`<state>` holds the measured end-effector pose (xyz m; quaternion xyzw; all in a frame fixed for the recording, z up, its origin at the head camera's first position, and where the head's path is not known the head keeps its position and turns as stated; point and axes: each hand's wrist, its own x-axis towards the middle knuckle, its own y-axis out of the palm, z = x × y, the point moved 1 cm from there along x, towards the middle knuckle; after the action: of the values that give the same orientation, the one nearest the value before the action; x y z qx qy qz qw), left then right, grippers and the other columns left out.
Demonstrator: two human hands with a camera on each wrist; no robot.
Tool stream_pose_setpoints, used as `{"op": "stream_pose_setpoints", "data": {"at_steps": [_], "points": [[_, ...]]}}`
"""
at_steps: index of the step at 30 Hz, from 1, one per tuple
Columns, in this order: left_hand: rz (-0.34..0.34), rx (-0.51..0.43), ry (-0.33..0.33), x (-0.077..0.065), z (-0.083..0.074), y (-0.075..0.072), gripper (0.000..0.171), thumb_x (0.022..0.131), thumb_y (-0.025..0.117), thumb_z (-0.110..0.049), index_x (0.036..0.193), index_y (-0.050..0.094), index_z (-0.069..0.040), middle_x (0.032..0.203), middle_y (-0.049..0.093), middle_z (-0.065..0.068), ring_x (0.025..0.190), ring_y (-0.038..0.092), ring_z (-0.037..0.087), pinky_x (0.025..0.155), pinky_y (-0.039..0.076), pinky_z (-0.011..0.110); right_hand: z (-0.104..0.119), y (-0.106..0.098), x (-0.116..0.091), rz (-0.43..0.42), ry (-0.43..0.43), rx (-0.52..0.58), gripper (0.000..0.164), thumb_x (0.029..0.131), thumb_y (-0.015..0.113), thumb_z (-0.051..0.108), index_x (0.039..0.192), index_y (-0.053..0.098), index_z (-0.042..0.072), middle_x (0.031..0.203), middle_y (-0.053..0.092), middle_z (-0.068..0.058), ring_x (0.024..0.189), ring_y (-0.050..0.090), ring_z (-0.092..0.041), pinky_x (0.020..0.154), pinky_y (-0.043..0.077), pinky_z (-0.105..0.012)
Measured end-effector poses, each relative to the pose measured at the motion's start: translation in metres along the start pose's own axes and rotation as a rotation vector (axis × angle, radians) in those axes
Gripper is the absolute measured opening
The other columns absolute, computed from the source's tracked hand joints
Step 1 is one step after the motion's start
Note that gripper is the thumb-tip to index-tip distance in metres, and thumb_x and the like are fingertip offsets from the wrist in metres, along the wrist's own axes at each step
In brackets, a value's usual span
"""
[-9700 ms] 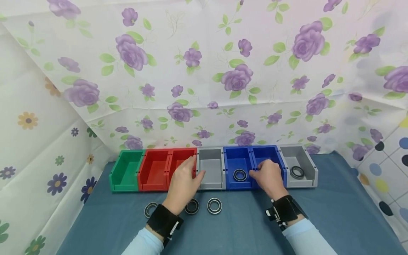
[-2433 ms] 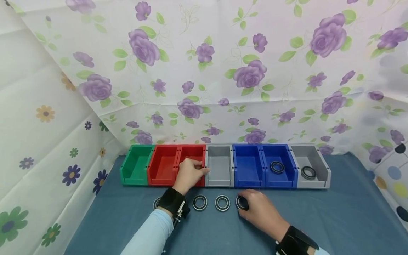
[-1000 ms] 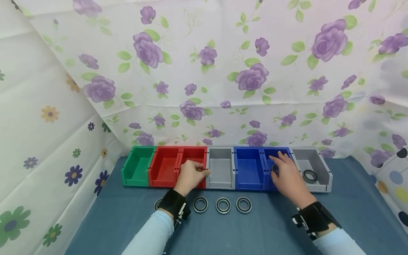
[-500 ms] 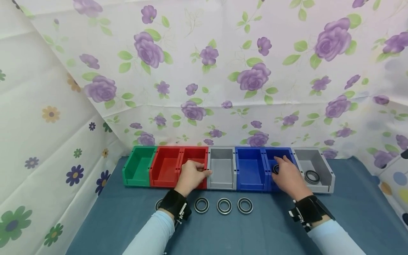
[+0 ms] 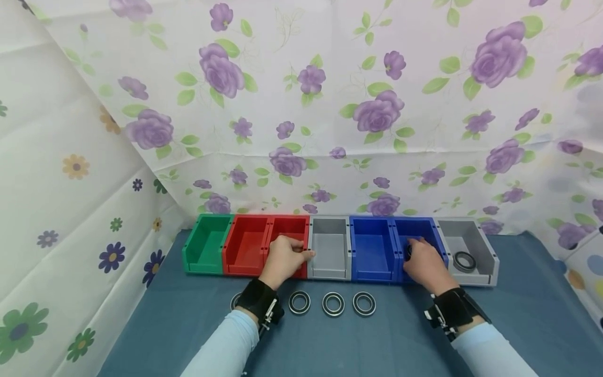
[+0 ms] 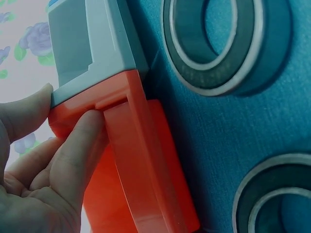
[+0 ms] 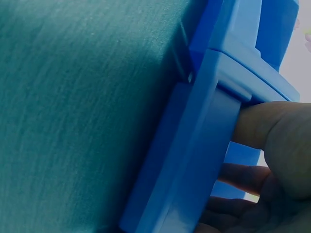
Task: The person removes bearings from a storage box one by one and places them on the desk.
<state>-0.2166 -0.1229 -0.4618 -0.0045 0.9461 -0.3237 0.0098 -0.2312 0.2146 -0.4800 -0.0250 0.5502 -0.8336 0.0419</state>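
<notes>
My left hand (image 5: 281, 262) pinches the side wall where the right red bin (image 5: 288, 226) meets the middle grey bin (image 5: 328, 248). In the left wrist view the thumb lies on the grey side, with the fingers inside the red bin (image 6: 121, 145). My right hand (image 5: 426, 264) reaches into the right blue bin (image 5: 414, 226), its fingers curled at a ball bearing (image 5: 409, 252) that they mostly cover. The right wrist view shows that hand (image 7: 286, 150) behind the front wall of the blue bin (image 7: 194, 141), which hides the bearing.
Three bearings, left (image 5: 291, 303), middle (image 5: 325, 304) and right (image 5: 356, 303), lie on the blue cloth (image 5: 330, 345) before the bins. Another bearing (image 5: 234, 301) is partly behind the left wrist. The right grey bin (image 5: 490, 262) holds a bearing (image 5: 464, 269). A green bin (image 5: 207, 246) ends the row.
The left blue bin's bearing has gone to the cloth, where the right hand held one earlier. That hand has since moved into the right blue bin, and its spread fingers have curled onto the bearing there.
</notes>
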Motion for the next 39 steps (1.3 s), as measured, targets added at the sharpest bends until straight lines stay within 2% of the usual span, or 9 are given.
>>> {"op": "stream_pose_setpoints", "data": {"at_steps": [10, 30, 39], "points": [[0.008, -0.008, -0.015, -0.0004, -0.0008, -0.0008, 0.041, 0.077, 0.076, -0.030, 0.110, 0.068, -0.007, 0.088, 0.065, -0.001, 0.078, 0.058, 0.013, 0.064, 0.049, 0.024, -0.0003, 0.0026, -0.0017, -0.032, -0.017, -0.010, 0.051, 0.075, 0.063, 0.007, 0.120, 0.049, -0.014, 0.115, 0.051, -0.033, 0.109, 0.046, -0.045, 0.089, 0.039, -0.055], [0.017, -0.019, -0.002, -0.0004, -0.0009, -0.0014, 0.040, 0.077, 0.076, -0.029, 0.108, 0.068, -0.005, 0.082, 0.065, -0.002, 0.073, 0.058, 0.012, 0.061, 0.049, 0.025, 0.0041, 0.0015, -0.0047, -0.033, 0.006, -0.040, 0.045, 0.074, 0.065, 0.005, 0.116, 0.056, -0.007, 0.109, 0.054, -0.027, 0.103, 0.049, -0.040, 0.082, 0.043, -0.054], [0.024, -0.025, -0.011, -0.0005, -0.0006, -0.0012, 0.041, 0.077, 0.075, -0.030, 0.110, 0.067, -0.005, 0.082, 0.065, -0.002, 0.072, 0.059, 0.012, 0.061, 0.049, 0.025, 0.0047, 0.0011, -0.0023, 0.001, 0.022, -0.038, 0.042, 0.076, 0.064, 0.005, 0.116, 0.057, -0.006, 0.108, 0.056, -0.026, 0.100, 0.053, -0.039, 0.080, 0.044, -0.053]]}}
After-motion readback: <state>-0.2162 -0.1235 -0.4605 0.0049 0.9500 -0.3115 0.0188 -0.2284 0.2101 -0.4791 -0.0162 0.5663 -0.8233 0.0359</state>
